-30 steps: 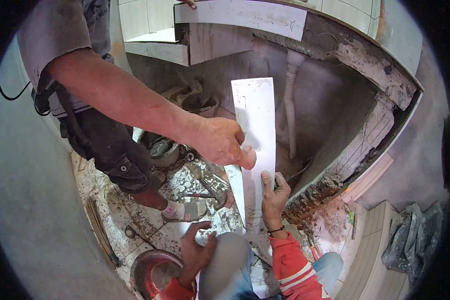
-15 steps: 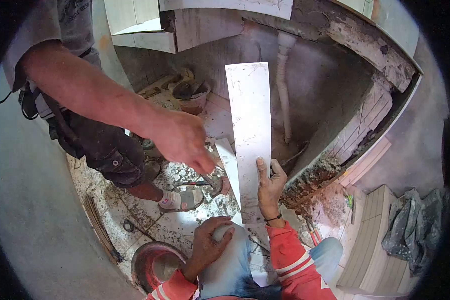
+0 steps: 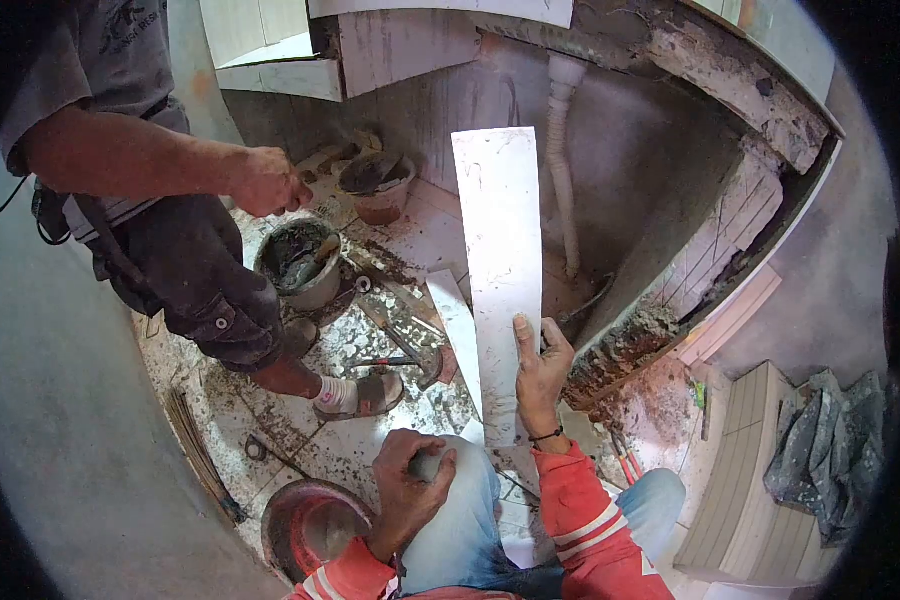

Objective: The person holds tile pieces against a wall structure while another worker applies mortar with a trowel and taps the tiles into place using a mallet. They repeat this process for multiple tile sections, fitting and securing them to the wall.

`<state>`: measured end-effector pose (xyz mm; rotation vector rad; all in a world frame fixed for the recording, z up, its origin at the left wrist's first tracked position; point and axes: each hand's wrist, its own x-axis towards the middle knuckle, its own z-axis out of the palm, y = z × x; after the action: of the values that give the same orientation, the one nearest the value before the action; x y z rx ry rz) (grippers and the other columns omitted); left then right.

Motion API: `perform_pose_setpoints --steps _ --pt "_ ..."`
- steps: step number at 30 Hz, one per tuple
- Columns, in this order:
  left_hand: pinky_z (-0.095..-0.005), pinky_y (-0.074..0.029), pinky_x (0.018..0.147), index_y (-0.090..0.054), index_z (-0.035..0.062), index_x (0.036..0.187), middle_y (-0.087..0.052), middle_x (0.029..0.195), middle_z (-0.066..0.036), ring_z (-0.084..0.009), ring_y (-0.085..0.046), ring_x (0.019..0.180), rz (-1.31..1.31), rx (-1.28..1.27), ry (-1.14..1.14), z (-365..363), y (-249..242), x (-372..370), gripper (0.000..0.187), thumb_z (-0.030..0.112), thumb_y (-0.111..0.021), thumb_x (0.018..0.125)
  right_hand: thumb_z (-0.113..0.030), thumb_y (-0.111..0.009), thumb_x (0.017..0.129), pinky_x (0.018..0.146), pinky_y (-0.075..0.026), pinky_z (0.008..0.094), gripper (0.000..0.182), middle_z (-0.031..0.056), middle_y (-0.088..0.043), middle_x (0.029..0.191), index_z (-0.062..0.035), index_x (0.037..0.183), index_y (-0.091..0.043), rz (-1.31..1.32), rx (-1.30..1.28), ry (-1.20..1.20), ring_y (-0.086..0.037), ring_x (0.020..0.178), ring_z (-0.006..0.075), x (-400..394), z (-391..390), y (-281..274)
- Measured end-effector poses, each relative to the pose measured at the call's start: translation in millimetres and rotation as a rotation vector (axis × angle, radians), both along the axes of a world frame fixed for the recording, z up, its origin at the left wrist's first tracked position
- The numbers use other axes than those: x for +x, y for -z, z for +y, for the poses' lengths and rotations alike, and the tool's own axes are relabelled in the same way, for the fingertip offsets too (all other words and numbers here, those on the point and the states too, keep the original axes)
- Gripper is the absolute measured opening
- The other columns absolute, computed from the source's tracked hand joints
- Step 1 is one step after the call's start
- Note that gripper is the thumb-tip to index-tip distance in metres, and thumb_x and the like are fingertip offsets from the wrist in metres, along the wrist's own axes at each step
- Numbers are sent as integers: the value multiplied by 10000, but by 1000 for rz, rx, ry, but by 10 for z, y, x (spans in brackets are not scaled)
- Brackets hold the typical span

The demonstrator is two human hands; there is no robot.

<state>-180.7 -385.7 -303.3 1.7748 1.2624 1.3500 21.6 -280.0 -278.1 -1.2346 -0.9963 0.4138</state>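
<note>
The white strip [image 3: 496, 230] stands on end in front of the person's knees, its lower part in the right hand [image 3: 542, 375], whose grip is closed with the thumb across the face. The left hand [image 3: 410, 485] rests by the left knee [image 3: 460, 480], fingers loosely curled, thumb apart, holding nothing. A second ago the co-worker's hand [image 3: 268, 182] was at the strip; now it is well back, beside the legs, opening up the view of the buckets. Just left of the strip leans a narrow white piece [image 3: 454, 325], with a hammer [image 3: 431, 368] lying near it; behind hangs a ribbed pipe [image 3: 560, 150]. Farther left, a bucket [image 3: 320, 293] holds dark, wet-looking mix, and a smaller pail [image 3: 381, 209] has dark stuff inside. A red-lined tub [image 3: 276, 518] sits by the left hand, its contents seemingly greyish but dim.
</note>
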Motion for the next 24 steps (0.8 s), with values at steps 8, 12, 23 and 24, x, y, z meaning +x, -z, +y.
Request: perform_pose_setpoints --steps 8,12,23,24 --pt "-354 -530 757 -719 26 978 -714 902 -132 -252 -693 788 -25 -31 153 -20 -233 112 197 110 -798 819 -289 -723 987 697 -415 291 373 -5 -572 774 21 812 -609 50 -51 -34 -467 773 86 51 -67 69" --pt "-358 -537 734 -702 43 1015 -711 838 -96 -268 -707 768 -145 -107 232 57 -336 245 215 90 -770 816 -290 -719 990 739 -448 303 361 35 -636 815 42 862 -657 36 -79 -29 -523 804 107 132 -103 162" --pt "-300 -503 921 -613 39 1234 -664 1173 -53 -146 -628 1096 -416 -222 151 473 -299 519 340 25 -698 904 -269 -726 986 734 -444 294 329 32 -637 806 37 875 -673 13 -107 -3 -522 789 109 189 -196 186" --pt "-301 -505 921 -610 40 1239 -662 1175 -53 -147 -625 1102 -390 -217 159 473 -293 535 344 20 -696 906 -267 -726 986 730 -442 293 326 30 -639 807 34 875 -676 -5 -124 -3 -522 786 108 193 -207 177"
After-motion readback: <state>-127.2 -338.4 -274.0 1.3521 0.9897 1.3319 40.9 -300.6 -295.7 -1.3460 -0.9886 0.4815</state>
